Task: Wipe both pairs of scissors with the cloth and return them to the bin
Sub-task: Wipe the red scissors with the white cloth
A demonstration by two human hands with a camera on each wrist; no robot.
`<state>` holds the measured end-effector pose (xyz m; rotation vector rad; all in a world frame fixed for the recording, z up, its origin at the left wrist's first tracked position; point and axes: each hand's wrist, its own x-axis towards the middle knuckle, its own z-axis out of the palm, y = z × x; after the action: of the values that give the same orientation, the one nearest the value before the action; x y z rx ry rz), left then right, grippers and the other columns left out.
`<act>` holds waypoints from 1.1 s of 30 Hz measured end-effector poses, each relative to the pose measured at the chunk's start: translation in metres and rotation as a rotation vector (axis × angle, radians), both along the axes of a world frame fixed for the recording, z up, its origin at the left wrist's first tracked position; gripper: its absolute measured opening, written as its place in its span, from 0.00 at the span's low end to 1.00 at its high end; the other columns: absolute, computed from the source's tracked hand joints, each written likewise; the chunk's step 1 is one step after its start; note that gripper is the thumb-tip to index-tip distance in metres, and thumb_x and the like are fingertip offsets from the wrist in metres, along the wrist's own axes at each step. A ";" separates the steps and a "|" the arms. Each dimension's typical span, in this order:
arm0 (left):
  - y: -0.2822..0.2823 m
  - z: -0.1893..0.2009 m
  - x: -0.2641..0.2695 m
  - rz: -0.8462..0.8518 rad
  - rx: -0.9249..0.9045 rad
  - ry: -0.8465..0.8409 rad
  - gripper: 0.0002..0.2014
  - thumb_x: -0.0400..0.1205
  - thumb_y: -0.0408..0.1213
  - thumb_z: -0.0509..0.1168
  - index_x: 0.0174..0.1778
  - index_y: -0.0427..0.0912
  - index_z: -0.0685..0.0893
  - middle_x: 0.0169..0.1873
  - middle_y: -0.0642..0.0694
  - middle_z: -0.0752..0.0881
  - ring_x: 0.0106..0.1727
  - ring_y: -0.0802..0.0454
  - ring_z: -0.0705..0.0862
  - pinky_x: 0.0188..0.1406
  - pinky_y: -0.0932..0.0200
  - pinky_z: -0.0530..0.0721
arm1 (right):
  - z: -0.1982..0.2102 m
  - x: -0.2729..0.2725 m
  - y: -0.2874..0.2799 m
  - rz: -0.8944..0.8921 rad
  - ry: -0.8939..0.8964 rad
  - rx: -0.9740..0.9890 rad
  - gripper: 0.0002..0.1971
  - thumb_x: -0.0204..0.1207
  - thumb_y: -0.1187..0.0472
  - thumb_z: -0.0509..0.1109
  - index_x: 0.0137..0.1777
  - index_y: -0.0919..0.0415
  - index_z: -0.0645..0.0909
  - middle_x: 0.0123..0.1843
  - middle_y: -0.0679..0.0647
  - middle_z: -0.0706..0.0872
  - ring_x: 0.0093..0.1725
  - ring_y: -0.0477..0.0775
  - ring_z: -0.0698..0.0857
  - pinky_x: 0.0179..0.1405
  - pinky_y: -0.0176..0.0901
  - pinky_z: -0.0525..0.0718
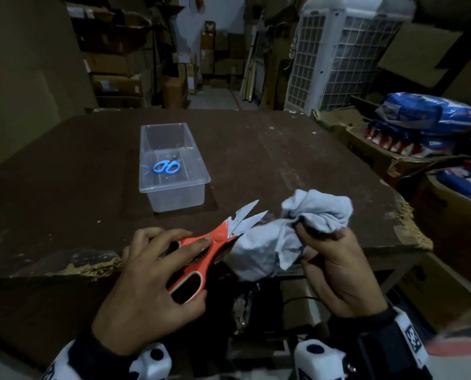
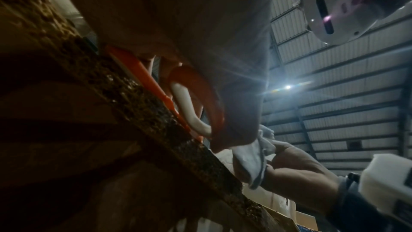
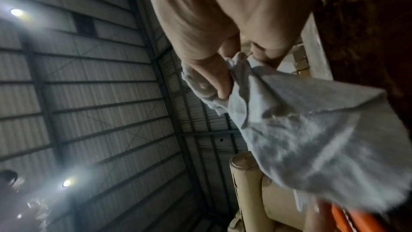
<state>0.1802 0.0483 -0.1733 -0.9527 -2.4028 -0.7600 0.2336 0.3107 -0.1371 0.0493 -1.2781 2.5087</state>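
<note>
Orange-handled scissors [image 1: 201, 249] lie at the table's near edge with blades parted, pointing up and right. My left hand [image 1: 157, 272] grips their handles [image 2: 194, 98], index finger on the pivot and thumb by the lower loop. My right hand [image 1: 335, 267] clutches a bunched light grey cloth [image 1: 291, 231] [image 3: 301, 130] just right of the blades; a fold of it hangs against the orange handle near the pivot. Small blue-handled scissors [image 1: 167, 166] lie inside the clear plastic bin [image 1: 174, 185] further back on the table.
The dark brown table [image 1: 297, 160] has a chipped front edge [image 2: 156, 112]. Cardboard boxes and blue packages [image 1: 431, 116] crowd the right side. A white grilled cooler [image 1: 344, 50] stands behind the table, with stacked cartons beyond.
</note>
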 end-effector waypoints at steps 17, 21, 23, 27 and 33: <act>-0.011 0.014 -0.001 -0.098 -0.197 -0.131 0.33 0.66 0.58 0.70 0.70 0.59 0.85 0.69 0.52 0.80 0.69 0.47 0.75 0.63 0.40 0.70 | -0.019 -0.006 -0.025 -0.525 0.245 1.444 0.21 0.67 0.68 0.81 0.61 0.61 0.86 0.56 0.52 0.82 0.54 0.45 0.85 0.54 0.30 0.81; -0.012 0.017 0.000 -0.126 -0.188 -0.159 0.25 0.80 0.52 0.59 0.74 0.56 0.83 0.60 0.51 0.75 0.60 0.53 0.72 0.53 0.48 0.70 | -0.025 -0.009 -0.029 -0.384 0.254 1.574 0.27 0.62 0.74 0.81 0.62 0.62 0.84 0.64 0.53 0.82 0.64 0.51 0.83 0.62 0.41 0.82; -0.015 0.021 -0.004 -0.152 -0.133 -0.212 0.24 0.83 0.48 0.55 0.75 0.58 0.82 0.54 0.56 0.73 0.56 0.56 0.73 0.53 0.52 0.74 | -0.023 -0.009 -0.032 -0.300 0.248 1.579 0.31 0.61 0.73 0.81 0.67 0.61 0.82 0.66 0.51 0.83 0.67 0.50 0.83 0.66 0.39 0.79; -0.020 0.027 -0.010 -0.180 -0.133 -0.269 0.25 0.82 0.48 0.56 0.75 0.62 0.81 0.54 0.59 0.73 0.58 0.60 0.76 0.56 0.65 0.73 | -0.020 -0.011 -0.038 -0.189 0.227 1.693 0.33 0.65 0.59 0.79 0.72 0.60 0.80 0.68 0.52 0.83 0.69 0.51 0.82 0.70 0.44 0.77; -0.028 0.028 -0.017 -0.151 -0.162 -0.329 0.33 0.80 0.64 0.58 0.82 0.60 0.71 0.64 0.67 0.72 0.68 0.63 0.76 0.64 0.61 0.78 | -0.009 -0.015 -0.034 -0.199 0.275 1.857 0.24 0.65 0.60 0.74 0.63 0.64 0.85 0.57 0.54 0.85 0.56 0.58 0.82 0.57 0.49 0.82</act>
<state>0.1629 0.0199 -0.1452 -1.1616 -2.7346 -0.8421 0.2190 0.2770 -0.1465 0.5691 -2.6299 0.3975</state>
